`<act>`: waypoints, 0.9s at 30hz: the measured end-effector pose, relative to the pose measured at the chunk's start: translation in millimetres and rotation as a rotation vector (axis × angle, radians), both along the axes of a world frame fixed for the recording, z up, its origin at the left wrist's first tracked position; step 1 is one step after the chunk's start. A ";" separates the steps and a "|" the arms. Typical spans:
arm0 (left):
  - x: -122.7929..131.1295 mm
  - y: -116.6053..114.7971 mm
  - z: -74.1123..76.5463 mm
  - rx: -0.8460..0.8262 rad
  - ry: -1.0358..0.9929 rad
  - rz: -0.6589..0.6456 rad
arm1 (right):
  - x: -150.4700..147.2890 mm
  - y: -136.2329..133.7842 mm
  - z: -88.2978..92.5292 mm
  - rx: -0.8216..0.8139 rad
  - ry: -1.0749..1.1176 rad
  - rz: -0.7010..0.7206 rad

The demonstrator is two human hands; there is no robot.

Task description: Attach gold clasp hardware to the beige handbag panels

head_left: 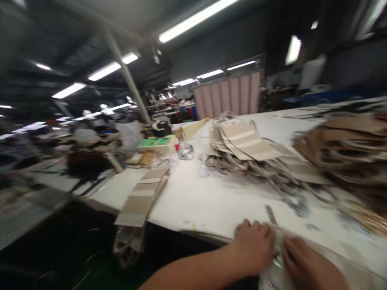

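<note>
My left hand [255, 245] is at the front edge of the white table, its fingers curled over a pale piece [267, 280] with a shiny spot on it. Close by on the right, my right hand [314, 264] also closes on this piece, its fingers bent toward my left. Motion blur and the hands themselves hide what the piece is. Just beyond my left fingers lies a narrow dark strip [271, 214], possibly a tool.
A stack of beige striped fabric pieces with cords [249, 141] lies across the white table [193, 197]. Brown pieces [350, 149] are heaped at right. Striped beige strips [140, 197] hang over the front edge. A green-topped box [157, 143] stands farther back.
</note>
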State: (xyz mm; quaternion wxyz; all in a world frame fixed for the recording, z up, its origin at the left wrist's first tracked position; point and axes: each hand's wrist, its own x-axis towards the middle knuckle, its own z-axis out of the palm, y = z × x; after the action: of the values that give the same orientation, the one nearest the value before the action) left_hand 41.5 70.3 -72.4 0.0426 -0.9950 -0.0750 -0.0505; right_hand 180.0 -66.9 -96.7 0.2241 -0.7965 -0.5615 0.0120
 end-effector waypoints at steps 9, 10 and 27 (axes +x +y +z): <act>11.0 17.7 7.7 -0.122 -0.019 0.054 | 24.9 13.3 28.8 -0.178 -0.026 -0.118; 9.2 17.4 6.5 -0.135 -0.035 0.063 | 32.6 9.9 32.1 -0.160 0.004 -0.128; 12.6 26.1 0.7 -0.289 -0.085 0.099 | 196.6 -4.4 41.1 -0.355 0.008 -0.467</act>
State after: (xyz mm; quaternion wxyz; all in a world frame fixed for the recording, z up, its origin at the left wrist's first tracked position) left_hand 54.1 96.4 -71.6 -0.1021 -0.9828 -0.1320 -0.0790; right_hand 376.6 -71.3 -55.6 0.0802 -0.9308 -0.3514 0.0615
